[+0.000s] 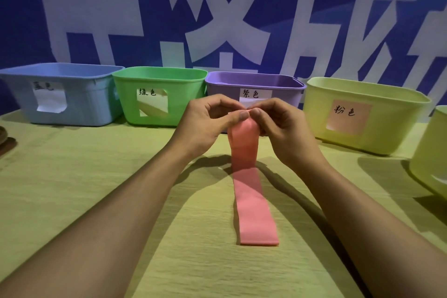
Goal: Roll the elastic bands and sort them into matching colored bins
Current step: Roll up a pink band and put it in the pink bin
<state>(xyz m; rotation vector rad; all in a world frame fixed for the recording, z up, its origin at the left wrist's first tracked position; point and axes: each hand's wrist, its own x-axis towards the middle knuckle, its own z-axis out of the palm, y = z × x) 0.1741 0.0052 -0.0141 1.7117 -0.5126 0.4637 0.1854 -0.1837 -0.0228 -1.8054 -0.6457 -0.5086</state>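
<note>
A long pink elastic band lies flat on the table, its near end towards me and its far end lifted. My left hand and my right hand pinch that far end together between thumbs and fingers, raised above the table in front of the purple bin. A row of bins stands behind: blue bin, green bin, the purple one, and a pale yellow bin with a pink label. A strip shows through the green bin's window.
The table wears a yellow-green cloth. Another pale yellow bin is cut off at the right edge. A dark object sits at the far left edge. A blue banner with large white characters hangs behind the bins.
</note>
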